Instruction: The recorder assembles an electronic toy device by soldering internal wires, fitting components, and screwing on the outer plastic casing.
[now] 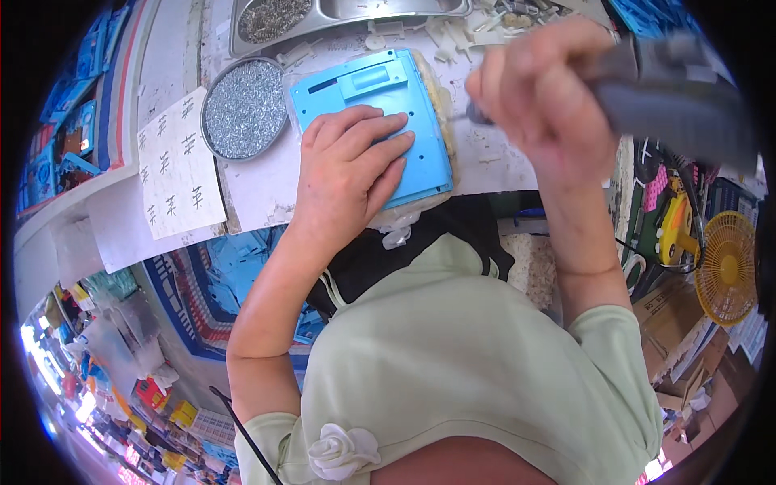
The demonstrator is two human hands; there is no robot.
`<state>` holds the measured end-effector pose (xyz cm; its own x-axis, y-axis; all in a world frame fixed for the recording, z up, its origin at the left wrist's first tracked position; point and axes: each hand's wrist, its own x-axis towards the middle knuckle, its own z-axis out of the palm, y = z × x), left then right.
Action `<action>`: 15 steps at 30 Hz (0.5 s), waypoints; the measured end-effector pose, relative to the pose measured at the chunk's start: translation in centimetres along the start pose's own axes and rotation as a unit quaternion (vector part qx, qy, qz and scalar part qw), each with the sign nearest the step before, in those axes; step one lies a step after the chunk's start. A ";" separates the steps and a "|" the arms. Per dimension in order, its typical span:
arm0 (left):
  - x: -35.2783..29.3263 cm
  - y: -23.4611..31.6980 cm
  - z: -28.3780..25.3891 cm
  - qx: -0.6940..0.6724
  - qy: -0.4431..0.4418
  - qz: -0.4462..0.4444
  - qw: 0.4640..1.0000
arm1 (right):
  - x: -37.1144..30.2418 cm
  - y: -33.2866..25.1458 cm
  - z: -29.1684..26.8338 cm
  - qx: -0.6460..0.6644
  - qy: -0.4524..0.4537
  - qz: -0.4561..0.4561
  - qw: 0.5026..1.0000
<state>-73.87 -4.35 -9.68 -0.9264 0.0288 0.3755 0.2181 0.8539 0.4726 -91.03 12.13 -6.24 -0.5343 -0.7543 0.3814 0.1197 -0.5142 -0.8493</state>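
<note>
My left hand (343, 162) lies on a light blue plastic housing (426, 162), its fingers stretched out across the surface. The housing has a raised rectangular part and a dark slot near its far edge, with several small holes. It rests on a pale, foam-like pad (440, 90) on the worktable. Right of the housing, my right hand (554, 101) is wrapped round a dark grey power screwdriver (675, 105), both smeared by motion. The tool's tip points left toward the housing, apart from its surface. A round dish of small silvery screws (244, 109) stands left of the housing.
A metal tray (368, 10) with tiny parts sits at the far edge, with loose white plastic pieces (449, 36) beside it. A handwritten paper (179, 174) lies left. Blue parts fill a basket (190, 311) below the table. A yellow fan (725, 267) stands right.
</note>
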 end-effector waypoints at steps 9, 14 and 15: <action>1.0 -2.3 -0.8 -0.105 0.089 -0.049 0.989 | -0.9 -3.6 1.4 -0.050 -0.025 -0.069 0.996; 3.6 -4.2 -2.5 0.106 0.071 0.004 0.992 | 0.4 -4.8 2.0 -0.026 -0.131 -0.117 0.984; 3.1 -4.3 -3.2 0.093 0.077 -0.006 0.993 | 0.1 -4.5 1.6 -0.007 -0.122 -0.111 0.986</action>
<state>-76.71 -9.58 -7.95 -0.8678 -0.0495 0.4944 0.1332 0.9354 0.3275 -90.24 13.73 -1.79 -0.3295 -0.6999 0.6337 0.0096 -0.6736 -0.7390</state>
